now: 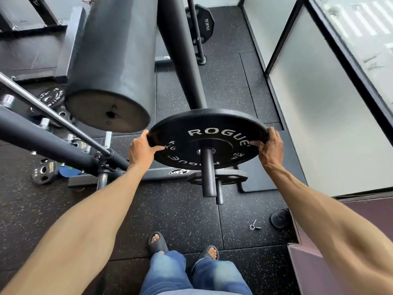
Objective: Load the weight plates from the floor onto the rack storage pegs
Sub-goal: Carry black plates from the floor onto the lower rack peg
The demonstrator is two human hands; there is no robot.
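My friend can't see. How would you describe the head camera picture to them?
A person's left hand and right hand grip opposite edges of a black Rogue weight plate, with a rack storage peg poking through its centre hole. Below are a speckled rubber floor and sandalled feet.

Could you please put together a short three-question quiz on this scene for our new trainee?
1. Multiple choice: what passes through the centre hole of the ROGUE plate? A) a rope B) a peg C) nothing.
2. True or false: the left hand and the right hand grip opposite edges of that plate.
3. Fill in: the small metal clip lies on the ___.
Key: 1 B; 2 true; 3 floor.
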